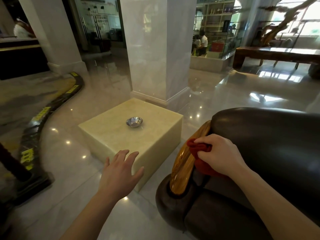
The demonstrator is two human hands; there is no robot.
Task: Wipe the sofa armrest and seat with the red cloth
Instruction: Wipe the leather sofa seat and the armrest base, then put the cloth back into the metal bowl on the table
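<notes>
A dark brown leather sofa [270, 146] fills the lower right, with a glossy wooden trim [183, 168] along the front of its armrest. My right hand [220, 155] is shut on a bunched red cloth [199, 153] and presses it against the armrest just behind the wooden trim. The seat cushion [223, 219] lies below my right forearm. My left hand [121, 168] hovers open with spread fingers over the floor, near the corner of a stone block, and holds nothing.
A cream stone block table [155, 146] stands left of the sofa with a small metal bowl [134, 121] on it. A white marble pillar [155, 49] rises behind. A black and yellow cable cover [39, 118] curves over the glossy floor at the left. People sit far back.
</notes>
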